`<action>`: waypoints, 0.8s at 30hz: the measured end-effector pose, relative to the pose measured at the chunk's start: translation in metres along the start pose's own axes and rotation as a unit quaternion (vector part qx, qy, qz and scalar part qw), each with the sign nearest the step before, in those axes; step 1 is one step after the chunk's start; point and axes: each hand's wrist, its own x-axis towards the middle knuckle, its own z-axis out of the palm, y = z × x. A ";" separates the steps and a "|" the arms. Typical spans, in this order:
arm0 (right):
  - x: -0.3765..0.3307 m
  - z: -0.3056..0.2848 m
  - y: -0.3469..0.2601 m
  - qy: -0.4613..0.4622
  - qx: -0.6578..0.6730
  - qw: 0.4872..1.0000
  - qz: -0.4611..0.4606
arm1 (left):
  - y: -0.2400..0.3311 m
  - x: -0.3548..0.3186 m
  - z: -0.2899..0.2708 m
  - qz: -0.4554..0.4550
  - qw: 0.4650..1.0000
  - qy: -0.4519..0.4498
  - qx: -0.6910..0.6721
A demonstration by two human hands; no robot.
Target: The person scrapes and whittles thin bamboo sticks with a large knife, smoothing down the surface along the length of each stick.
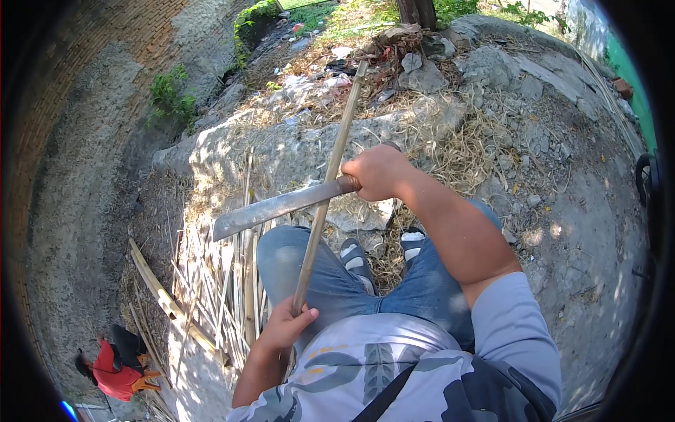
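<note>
Just toward one o'clock from the middle of the view, the person's right hand [378, 173] is gripping the handle of a machete [278, 209], its fingers closed around it and its broad grey blade pointing toward nine o'clock. The blade is crossing a long bamboo strip [341, 144], though whether its edge is biting into the strip cannot be told. The strip is running at a slant, its far end lying toward twelve o'clock and its near end toward seven, where the left hand [287, 325] is holding it with curled fingers, the thumb lying beside the end. Its lower part is passing above the left leg of the blue jeans [288, 250]. Toward six o'clock, sandals [357, 261] are showing between the knees. At eight o'clock, a pile of thin split strips [216, 292] is lying on the ground, with a thicker bamboo length [167, 302] resting beside it; farther out that way, another person [116, 378] in red is sitting. Dry shavings [453, 144] are lying scattered at two o'clock, while a tree trunk [416, 13] is standing between twelve and one.
</note>
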 end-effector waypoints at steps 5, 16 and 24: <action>0.001 0.008 -0.006 0.001 -0.023 0.998 -0.055 | -0.003 0.002 0.001 0.010 1.000 0.004 0.003; 0.001 0.005 0.020 0.027 -0.012 1.000 0.005 | 0.003 0.002 0.002 0.007 1.000 0.000 -0.001; -0.006 -0.013 0.000 0.040 -0.016 0.999 -0.010 | 0.002 0.005 0.000 0.028 0.999 0.017 0.018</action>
